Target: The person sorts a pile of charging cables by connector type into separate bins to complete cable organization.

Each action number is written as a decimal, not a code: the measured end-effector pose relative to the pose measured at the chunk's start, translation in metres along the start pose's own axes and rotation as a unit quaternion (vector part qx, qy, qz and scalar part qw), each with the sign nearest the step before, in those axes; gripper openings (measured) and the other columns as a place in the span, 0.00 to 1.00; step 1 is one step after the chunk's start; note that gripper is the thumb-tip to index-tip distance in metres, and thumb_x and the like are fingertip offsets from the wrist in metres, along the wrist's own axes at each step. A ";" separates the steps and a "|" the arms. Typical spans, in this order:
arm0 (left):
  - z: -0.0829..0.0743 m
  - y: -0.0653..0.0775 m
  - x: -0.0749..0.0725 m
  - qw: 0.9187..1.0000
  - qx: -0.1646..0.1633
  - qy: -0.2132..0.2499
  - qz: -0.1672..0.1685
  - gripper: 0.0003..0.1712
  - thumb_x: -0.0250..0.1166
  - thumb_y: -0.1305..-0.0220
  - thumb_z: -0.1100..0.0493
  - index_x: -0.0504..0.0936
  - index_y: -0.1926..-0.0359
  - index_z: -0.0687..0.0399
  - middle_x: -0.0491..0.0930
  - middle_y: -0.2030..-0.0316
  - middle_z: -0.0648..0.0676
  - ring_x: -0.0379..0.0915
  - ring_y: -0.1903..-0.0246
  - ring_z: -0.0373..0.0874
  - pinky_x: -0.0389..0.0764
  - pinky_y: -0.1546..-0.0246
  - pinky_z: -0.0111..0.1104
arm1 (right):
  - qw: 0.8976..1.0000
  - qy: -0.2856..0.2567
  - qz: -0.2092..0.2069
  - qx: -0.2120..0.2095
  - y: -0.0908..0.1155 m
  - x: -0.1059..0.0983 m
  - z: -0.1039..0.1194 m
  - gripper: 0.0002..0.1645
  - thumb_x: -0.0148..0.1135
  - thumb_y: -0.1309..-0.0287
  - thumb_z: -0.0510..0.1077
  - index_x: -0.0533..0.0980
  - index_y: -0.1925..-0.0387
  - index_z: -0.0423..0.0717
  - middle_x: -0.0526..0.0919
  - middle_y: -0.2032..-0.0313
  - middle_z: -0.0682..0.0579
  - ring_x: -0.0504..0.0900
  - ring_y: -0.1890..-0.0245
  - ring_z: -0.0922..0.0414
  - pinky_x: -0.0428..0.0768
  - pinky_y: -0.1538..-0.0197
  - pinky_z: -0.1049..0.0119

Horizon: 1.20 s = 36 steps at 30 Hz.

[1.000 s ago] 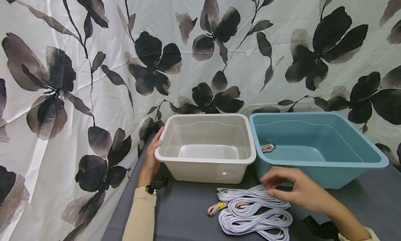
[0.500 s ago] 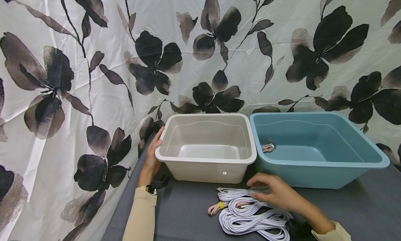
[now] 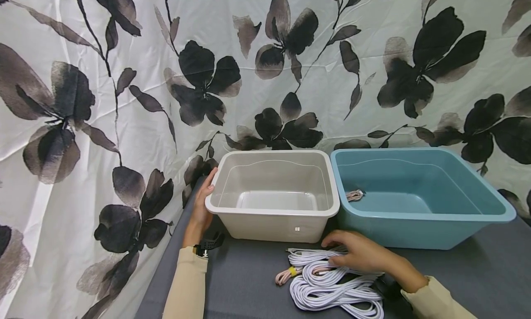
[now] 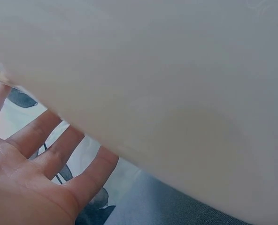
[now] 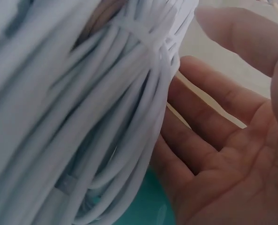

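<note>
On the table (image 3: 240, 282), white cables (image 3: 319, 293) lie left-to-right.

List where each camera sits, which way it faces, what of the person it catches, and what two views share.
Head view: worn on the head, facing forward and down at the beige tub, blue tub and white cables; left hand, right hand and both sleeves show.
Left wrist view: worn on that wrist, facing the beige tub close up; part of the left hand shows.
Right wrist view: worn on that wrist, facing the white cables; part of the right hand shows.
Shared by head and right wrist: white cables, right hand.
</note>
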<state>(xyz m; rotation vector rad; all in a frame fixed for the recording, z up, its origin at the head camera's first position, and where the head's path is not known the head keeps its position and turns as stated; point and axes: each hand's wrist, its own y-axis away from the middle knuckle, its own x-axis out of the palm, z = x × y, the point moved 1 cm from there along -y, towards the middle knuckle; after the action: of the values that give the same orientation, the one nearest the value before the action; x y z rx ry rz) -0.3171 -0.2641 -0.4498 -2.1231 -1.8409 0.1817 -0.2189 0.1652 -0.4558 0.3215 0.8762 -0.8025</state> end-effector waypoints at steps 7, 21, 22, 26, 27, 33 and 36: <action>-0.001 0.000 0.000 1.000 0.001 0.008 0.004 0.37 0.42 0.27 0.53 0.52 0.18 0.49 0.53 0.19 0.48 0.50 0.23 0.45 0.65 0.34 0.28 | 1.000 0.007 0.028 0.011 -0.006 0.001 -0.001 0.18 0.70 0.39 0.49 0.83 0.52 0.44 0.84 0.52 0.52 0.82 0.52 0.51 0.79 0.51 0.58; 0.001 0.000 0.000 1.000 0.003 0.002 -0.002 0.36 0.42 0.26 0.54 0.53 0.18 0.48 0.54 0.19 0.48 0.51 0.23 0.45 0.64 0.34 0.29 | 0.999 0.017 0.038 0.001 -0.016 0.007 -0.003 0.08 0.68 0.39 0.42 0.84 0.58 0.46 0.87 0.61 0.57 0.82 0.60 0.63 0.80 0.57 0.61; 0.001 0.000 0.000 1.000 0.003 0.003 -0.001 0.37 0.41 0.26 0.54 0.53 0.18 0.49 0.53 0.19 0.48 0.51 0.23 0.45 0.64 0.34 0.28 | 0.999 0.014 0.040 0.002 -0.017 0.007 -0.004 0.07 0.68 0.39 0.41 0.85 0.59 0.47 0.87 0.61 0.57 0.82 0.61 0.64 0.80 0.58 0.62; 0.000 0.000 0.000 1.000 0.002 0.005 0.003 0.37 0.41 0.26 0.55 0.52 0.18 0.51 0.53 0.19 0.48 0.50 0.23 0.45 0.64 0.34 0.28 | 0.999 0.006 0.044 0.006 -0.020 0.009 -0.006 0.06 0.68 0.39 0.40 0.85 0.59 0.47 0.87 0.62 0.59 0.80 0.62 0.67 0.80 0.59 0.62; 0.000 0.000 0.000 1.000 0.003 0.005 0.003 0.37 0.41 0.26 0.55 0.52 0.18 0.51 0.53 0.19 0.48 0.50 0.23 0.45 0.64 0.34 0.28 | 0.999 0.004 0.044 0.006 -0.020 0.009 -0.006 0.06 0.68 0.39 0.40 0.84 0.59 0.47 0.87 0.62 0.59 0.80 0.62 0.67 0.80 0.59 0.62; 0.000 0.000 0.000 1.000 0.003 0.003 0.002 0.37 0.41 0.26 0.55 0.52 0.18 0.51 0.52 0.19 0.50 0.50 0.23 0.46 0.63 0.34 0.29 | 0.999 -0.007 0.037 0.003 -0.021 0.009 -0.005 0.06 0.69 0.41 0.39 0.85 0.61 0.47 0.87 0.64 0.59 0.81 0.62 0.67 0.81 0.58 0.61; 0.001 0.000 0.000 1.000 0.001 0.003 0.001 0.36 0.41 0.26 0.55 0.53 0.18 0.49 0.53 0.19 0.49 0.49 0.22 0.46 0.64 0.34 0.29 | 1.000 -0.012 0.027 -0.002 -0.021 0.009 -0.004 0.06 0.69 0.43 0.38 0.85 0.62 0.48 0.86 0.65 0.59 0.82 0.62 0.65 0.81 0.57 0.61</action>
<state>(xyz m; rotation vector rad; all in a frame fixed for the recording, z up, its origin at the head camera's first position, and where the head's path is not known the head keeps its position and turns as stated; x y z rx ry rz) -0.3174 -0.2639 -0.4509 -2.1221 -1.8348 0.1773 -0.2334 0.1489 -0.4644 0.3300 0.8440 -0.7528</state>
